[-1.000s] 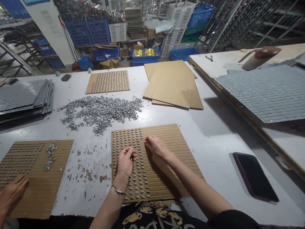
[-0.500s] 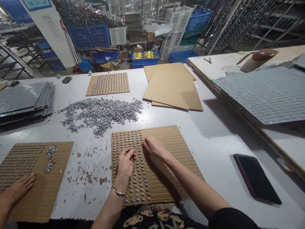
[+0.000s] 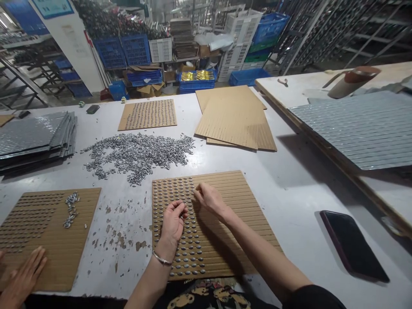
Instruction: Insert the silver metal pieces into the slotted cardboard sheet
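A slotted cardboard sheet (image 3: 238, 214) lies before me, its left part filled with small silver oval pieces. My left hand (image 3: 173, 223) rests on the filled part, fingers curled in a loose cup around something I cannot make out. My right hand (image 3: 209, 198) is pinched at the edge of the filled rows, fingertips pressed to the sheet. A wide pile of loose silver pieces (image 3: 138, 152) lies on the grey table (image 3: 289, 189) just beyond the sheet.
Another person's hand (image 3: 24, 279) lies on a second slotted sheet (image 3: 54, 240) at the left. A filled sheet (image 3: 148, 114) and a stack of blank cardboard (image 3: 234, 116) sit farther back. Grey sheets (image 3: 35, 135) are stacked far left. A dark phone (image 3: 354, 245) lies at right.
My right hand has shifted slightly left and up along the rows. My left hand has barely moved. The other person's hand at the left has slid down toward the near edge.
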Available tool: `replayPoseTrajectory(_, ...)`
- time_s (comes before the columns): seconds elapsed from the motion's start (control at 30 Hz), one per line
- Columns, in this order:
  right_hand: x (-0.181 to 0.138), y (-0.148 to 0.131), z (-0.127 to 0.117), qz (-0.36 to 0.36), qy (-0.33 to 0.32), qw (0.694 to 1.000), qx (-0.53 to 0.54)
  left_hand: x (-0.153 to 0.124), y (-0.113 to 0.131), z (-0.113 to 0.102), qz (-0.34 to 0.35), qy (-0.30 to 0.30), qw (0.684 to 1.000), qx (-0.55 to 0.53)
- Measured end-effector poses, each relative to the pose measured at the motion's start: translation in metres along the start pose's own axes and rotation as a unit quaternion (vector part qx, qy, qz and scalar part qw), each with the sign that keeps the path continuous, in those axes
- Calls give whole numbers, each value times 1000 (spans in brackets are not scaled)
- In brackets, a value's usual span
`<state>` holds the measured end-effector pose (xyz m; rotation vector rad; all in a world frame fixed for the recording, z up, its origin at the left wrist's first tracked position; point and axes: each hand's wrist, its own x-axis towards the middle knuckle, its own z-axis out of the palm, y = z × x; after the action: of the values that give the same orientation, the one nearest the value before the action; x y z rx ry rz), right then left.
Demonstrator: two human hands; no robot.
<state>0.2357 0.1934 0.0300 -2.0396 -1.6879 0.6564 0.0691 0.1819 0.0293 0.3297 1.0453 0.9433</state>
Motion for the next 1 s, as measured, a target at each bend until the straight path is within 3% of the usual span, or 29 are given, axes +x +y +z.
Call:
replayPoseTrajectory(0.17,-33,-8,-3,-70,-22,967,242,-7,-7,8,17,-28,999,37)
replayPoseTrajectory(0.4,-49,-3,3,-19,-51,940,338,-14,-17,12,33,-53,993,98)
replayPoseTrajectory(0.63,-46,10,12,31,-14,910,413,-16,-18,9,-5,-21,1000,8)
replayPoseTrajectory(0.73,-31,23,9,36,13,938,343,-17,-9,4,-4,-10,1000,-15)
replayPoseTrajectory(0.83,-16,29,6,-16,15,975,220,-17,-1,-2,8,-12,1000,-4)
replayPoseTrajectory(1.0,-4,22,14,-43,-22,994,93,-13,1,-9,19,6,1000,14)
